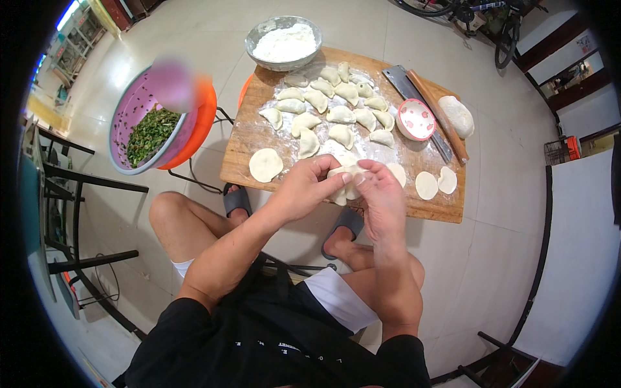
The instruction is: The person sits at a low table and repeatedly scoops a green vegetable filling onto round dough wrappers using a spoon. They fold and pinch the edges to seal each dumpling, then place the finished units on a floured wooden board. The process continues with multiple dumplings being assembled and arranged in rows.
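Pinched between the fingers of the left hand (310, 184) and right hand (381, 194), 1 piece of folded dough (351, 191) sits in my view at the near edge of the wooden board (236, 155). On my feed, a metal bowl (284, 66) at the board's far end holds heaped white flour (284, 44). Left of the board, I see a purple-lined basin (126, 113) with chopped green filling (152, 132). Near the rolling pin (440, 118) stands 1 small red-rimmed bowl (399, 119); I can't tell whether it holds anything. Filled dumplings (341, 115) cover the board's floured middle.
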A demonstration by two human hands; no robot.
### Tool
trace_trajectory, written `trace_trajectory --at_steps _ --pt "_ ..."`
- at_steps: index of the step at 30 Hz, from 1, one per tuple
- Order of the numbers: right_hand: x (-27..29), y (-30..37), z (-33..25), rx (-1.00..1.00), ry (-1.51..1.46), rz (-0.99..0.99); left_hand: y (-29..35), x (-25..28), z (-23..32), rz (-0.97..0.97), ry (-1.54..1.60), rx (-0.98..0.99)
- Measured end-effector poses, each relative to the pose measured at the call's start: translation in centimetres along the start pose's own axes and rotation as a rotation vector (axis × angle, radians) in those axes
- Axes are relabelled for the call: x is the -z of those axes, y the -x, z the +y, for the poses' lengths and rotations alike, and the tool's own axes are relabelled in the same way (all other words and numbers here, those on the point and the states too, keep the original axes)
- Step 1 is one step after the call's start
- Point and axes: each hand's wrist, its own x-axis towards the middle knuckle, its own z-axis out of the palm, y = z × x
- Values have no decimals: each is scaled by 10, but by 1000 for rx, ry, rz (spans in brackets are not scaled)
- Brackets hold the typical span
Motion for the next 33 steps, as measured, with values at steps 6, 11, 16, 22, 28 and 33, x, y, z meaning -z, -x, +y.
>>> trace_trajectory --at_steps 6,11,16,22,28,33 --pt "6 -5 12 109 -264 24 4 1 2 61 -17 -100" --pt "-6 -1 0 -94 -336 -69 5 1 -4 62 -65 -144" --pt "3 -6 7 -45 -411 -56 5 5 -11 55 122 -159" --pt "-2 -8 7 43 -500 18 2 14 -26 70 403 -47" --pt "1 -6 -2 14 -302 127 13 20 -6 104 842 60" --pt "-18 -9 -8 23 48 66 32 54 -9 97 948 -2"
